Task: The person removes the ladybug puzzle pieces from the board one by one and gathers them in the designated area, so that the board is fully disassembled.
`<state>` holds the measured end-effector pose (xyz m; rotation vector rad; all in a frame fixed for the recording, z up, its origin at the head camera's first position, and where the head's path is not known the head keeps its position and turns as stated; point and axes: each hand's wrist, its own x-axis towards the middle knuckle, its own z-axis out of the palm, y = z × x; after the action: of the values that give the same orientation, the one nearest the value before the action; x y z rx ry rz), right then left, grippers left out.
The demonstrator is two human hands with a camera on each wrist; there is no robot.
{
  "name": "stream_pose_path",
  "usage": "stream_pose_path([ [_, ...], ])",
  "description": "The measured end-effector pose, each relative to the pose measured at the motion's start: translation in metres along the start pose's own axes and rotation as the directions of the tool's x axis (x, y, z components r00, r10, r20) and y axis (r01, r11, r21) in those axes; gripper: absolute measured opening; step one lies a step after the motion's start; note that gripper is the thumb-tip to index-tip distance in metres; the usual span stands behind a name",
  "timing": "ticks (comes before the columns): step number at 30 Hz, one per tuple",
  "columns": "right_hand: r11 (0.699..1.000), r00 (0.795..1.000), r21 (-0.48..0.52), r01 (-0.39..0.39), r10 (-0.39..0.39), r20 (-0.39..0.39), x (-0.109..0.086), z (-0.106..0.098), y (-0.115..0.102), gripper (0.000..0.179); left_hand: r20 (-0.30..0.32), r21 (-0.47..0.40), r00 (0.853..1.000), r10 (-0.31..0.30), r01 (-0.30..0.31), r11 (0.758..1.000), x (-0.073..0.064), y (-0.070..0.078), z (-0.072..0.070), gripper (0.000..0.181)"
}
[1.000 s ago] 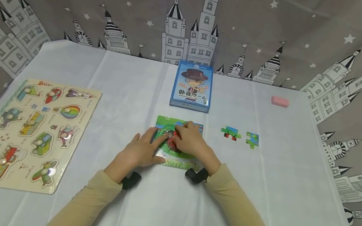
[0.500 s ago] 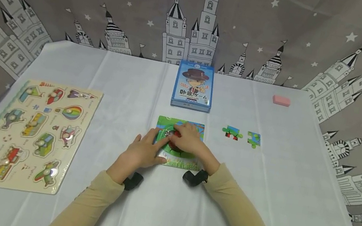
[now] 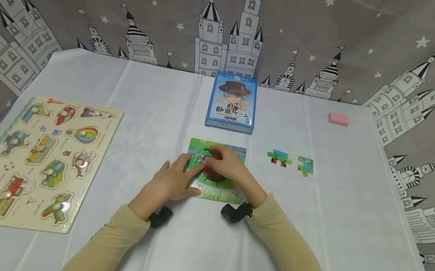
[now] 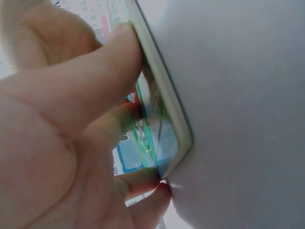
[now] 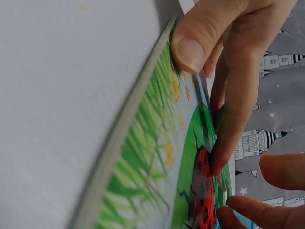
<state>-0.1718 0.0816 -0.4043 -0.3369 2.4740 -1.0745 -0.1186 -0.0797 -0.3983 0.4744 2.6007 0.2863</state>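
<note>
A jigsaw board (image 3: 220, 197) with a ladybug picture lies mid-table. My left hand (image 3: 168, 180) rests over its left side, thumb on the front strip and index finger extended onto the ladybug's head. Other left fingers lie along the left edge, as the left wrist view shows. My right hand (image 3: 236, 166) reaches over from the right, its fingertips at the head area beside my left index. In the right wrist view the red ladybug (image 5: 204, 191) shows below the right fingers, one of which is raised off the board. Thin piece edges near the head look slightly raised.
Right of the board lie two loose jigsaw pieces, one blue, green and red (image 3: 279, 159), one blue and green (image 3: 305, 165). Behind stands a blue game box (image 3: 233, 102); a pink block (image 3: 338, 119) sits far right. A wooden vehicle puzzle board (image 3: 33, 162) covers the left.
My right fingers have bunched up and drawn in around the ladybug's head, so more of its red body shows. My left hand keeps its place on the board.
</note>
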Motion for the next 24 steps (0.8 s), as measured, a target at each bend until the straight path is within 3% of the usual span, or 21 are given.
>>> stream_pose_path([
  [8,0.989,0.998,0.15,0.014,-0.022,0.051,0.01,-0.009,-0.001,0.036,-0.004,-0.001,1.0,0.005,-0.005,1.0,-0.001,0.0,-0.001,0.07],
  [16,0.997,0.999,0.076,0.027,-0.029,0.02,0.016,-0.009,-0.001,0.049,-0.003,-0.007,1.0,0.006,-0.006,1.0,0.0,0.001,-0.003,0.07],
  [20,0.997,0.998,0.033,0.063,-0.064,0.02,0.017,-0.007,0.001,0.044,0.005,-0.004,1.0,-0.002,0.002,1.0,0.0,0.001,-0.003,0.07],
  [24,0.994,0.996,0.072,0.086,-0.087,0.002,0.014,-0.01,0.007,0.041,0.011,-0.008,1.0,-0.008,0.008,1.0,0.002,0.001,-0.002,0.07],
])
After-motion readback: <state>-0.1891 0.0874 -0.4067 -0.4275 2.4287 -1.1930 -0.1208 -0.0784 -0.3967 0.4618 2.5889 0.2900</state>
